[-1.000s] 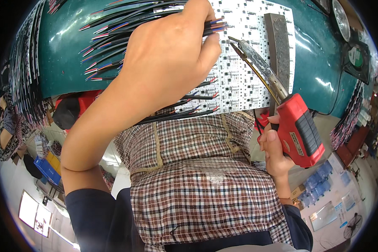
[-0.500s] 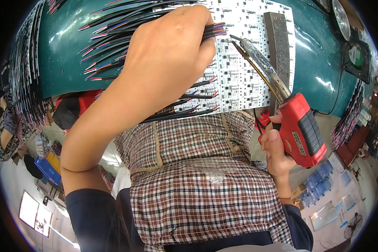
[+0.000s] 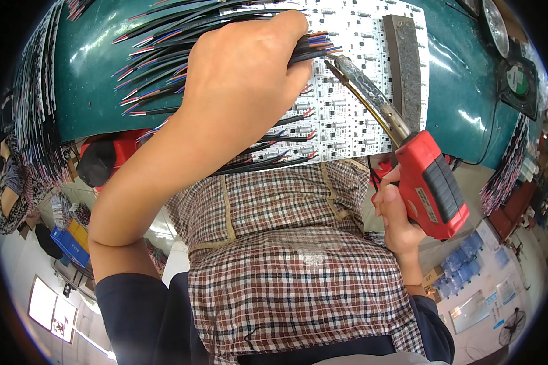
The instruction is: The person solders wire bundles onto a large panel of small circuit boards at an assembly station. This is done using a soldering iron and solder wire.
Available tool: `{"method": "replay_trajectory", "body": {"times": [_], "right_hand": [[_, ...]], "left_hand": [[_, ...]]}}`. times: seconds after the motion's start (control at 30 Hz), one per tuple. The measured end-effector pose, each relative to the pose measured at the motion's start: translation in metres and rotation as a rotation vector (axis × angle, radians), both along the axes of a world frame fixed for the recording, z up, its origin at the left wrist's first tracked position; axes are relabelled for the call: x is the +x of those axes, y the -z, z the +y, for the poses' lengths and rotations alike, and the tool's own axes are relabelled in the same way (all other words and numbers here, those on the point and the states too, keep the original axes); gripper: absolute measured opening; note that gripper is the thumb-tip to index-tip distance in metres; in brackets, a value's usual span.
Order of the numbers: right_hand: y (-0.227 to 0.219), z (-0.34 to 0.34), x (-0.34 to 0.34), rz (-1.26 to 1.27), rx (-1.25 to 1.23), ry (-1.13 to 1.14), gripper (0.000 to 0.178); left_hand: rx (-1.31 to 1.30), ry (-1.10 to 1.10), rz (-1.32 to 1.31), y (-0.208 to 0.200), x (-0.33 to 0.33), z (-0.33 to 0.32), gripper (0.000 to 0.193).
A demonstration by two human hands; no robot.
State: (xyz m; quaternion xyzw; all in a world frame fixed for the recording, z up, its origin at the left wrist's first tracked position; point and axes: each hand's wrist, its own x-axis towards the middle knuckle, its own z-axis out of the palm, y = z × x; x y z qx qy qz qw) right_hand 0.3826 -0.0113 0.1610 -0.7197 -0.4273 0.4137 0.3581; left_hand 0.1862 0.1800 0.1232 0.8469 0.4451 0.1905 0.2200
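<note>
In my left hand (image 3: 243, 76) are several black-sheathed cables (image 3: 307, 53), pinched so that their stripped blue, orange and red ends stick out past the fingers. Beneath lies a white panel of small circuit boards (image 3: 341, 115) dotted with components. My right hand (image 3: 399, 219) is wrapped round a red and black gun-style soldering iron (image 3: 429, 182). Its tip, with a thin brass-coloured tube alongside, reaches up to the cable ends and seems to touch or nearly touch one. Other cables (image 3: 280, 139) have their ends along the panel's left part. My left fingertips are partly hidden.
A dark grey bar (image 3: 403, 73) rests on the panel's right side. The green table (image 3: 91, 91) also bears a small black fan (image 3: 517, 85). Bundles of cables (image 3: 33, 109) hang at the far left. A checked apron (image 3: 286, 261) covers my lap.
The soldering iron has shifted slightly left, its tip now at the cable ends. In my left hand, the cable ends are spread and poke a little further right.
</note>
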Motion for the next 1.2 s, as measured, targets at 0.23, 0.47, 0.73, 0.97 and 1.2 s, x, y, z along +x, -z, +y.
{"method": "replay_trajectory", "body": {"times": [0.23, 0.47, 0.73, 0.97, 1.2], "right_hand": [[0.0015, 0.0048, -0.0015, -0.009, 0.024, -0.021, 0.012], [0.002, 0.0058, -0.0028, -0.006, 0.013, -0.004, 0.014], [-0.002, 0.0045, -0.005, 0.019, -0.022, 0.052, 0.016], [-0.0005, 0.0028, -0.0017, 0.014, -0.012, 0.017, 0.018], [-0.0006, 0.0007, -0.0021, 0.028, -0.04, 0.023, 0.013]], "left_hand": [[0.042, 0.006, -0.01, 0.0005, 0.0013, -0.0004, 0.016], [0.05, 0.01, 0.026, 0.0005, 0.0025, -0.0001, 0.019], [0.039, 0.004, 0.042, -0.0009, 0.0048, 0.001, 0.019], [-0.075, -0.033, -0.022, -0.0044, 0.0049, 0.0031, 0.02], [-0.096, -0.015, -0.02, -0.004, 0.0035, 0.0043, 0.018]]}}
